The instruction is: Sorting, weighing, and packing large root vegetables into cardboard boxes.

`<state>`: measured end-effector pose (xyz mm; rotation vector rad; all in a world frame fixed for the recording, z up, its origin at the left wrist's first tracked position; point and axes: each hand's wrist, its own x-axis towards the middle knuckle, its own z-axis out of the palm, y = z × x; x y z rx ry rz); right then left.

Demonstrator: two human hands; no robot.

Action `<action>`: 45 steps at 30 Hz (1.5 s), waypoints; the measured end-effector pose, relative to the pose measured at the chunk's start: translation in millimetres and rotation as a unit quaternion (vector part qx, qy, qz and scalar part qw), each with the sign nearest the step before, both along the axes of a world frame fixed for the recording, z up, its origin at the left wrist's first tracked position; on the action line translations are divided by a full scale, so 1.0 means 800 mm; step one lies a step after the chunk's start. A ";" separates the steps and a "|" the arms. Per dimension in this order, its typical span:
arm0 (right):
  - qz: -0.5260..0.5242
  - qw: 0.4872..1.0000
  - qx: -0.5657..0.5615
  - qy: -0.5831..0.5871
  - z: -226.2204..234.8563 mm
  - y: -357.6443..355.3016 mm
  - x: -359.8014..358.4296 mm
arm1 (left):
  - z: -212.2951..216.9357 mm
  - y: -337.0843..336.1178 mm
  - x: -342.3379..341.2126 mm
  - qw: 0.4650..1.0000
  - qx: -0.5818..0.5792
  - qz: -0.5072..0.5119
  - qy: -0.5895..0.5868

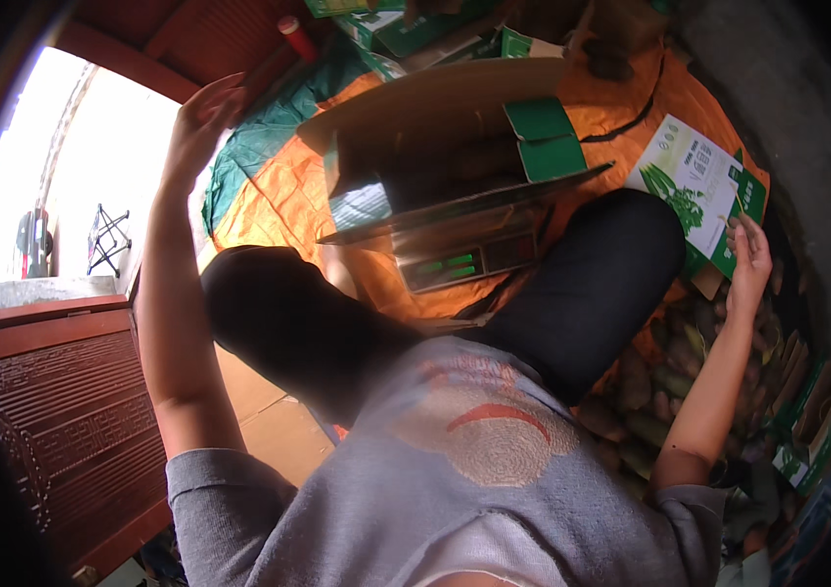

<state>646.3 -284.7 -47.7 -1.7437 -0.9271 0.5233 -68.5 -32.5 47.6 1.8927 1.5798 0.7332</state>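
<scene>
My left hand is raised at the upper left, its fingers apart and bent, with nothing seen in it. At the right, my right hand has its fingers loosely stretched along the lower edge of a white and green printed carton with a leafy vegetable picture; no firm grip shows. Between my knees, an open cardboard box with its flaps spread stands over a digital scale with a lit green display. The box's inside is dark, and its contents cannot be made out.
An orange sheet with a green part covers the floor. Long brownish vegetables lie heaped at my right. More green cartons stand at the far side, near a red cylinder. Carved reddish wooden furniture borders my left.
</scene>
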 end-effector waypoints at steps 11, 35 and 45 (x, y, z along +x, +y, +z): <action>0.526 0.717 -0.044 -0.455 0.101 0.156 -0.327 | -0.060 0.038 0.166 0.939 -0.009 -0.191 0.285; 0.546 0.474 0.197 -0.662 0.182 0.311 -0.660 | 0.020 -0.030 -0.208 0.916 0.073 0.117 0.378; 0.672 0.366 0.341 -0.546 0.078 0.170 -0.878 | -0.022 -0.352 -0.401 0.847 0.033 0.240 0.472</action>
